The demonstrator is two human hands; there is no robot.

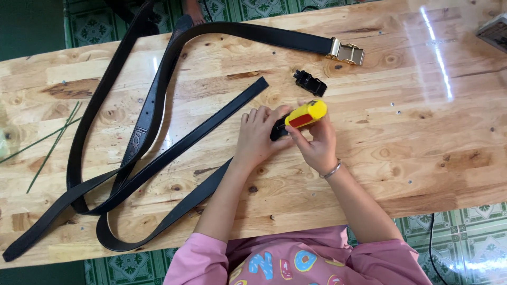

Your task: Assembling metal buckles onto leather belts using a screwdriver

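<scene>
Your left hand (257, 134) pins the belt end (277, 129); your right hand (316, 142) grips the yellow tool (306, 114) closed. The black clasp (310, 83) lies unattached.

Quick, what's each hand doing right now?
Left hand: closed on the black belt end, pinning it to the table.
Right hand: closed around a yellow tool.

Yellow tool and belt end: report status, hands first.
Left hand pins the black belt end on the wooden table. Right hand grips the yellow tool against it. Loose black buckle piece lies just beyond, apart.
</scene>
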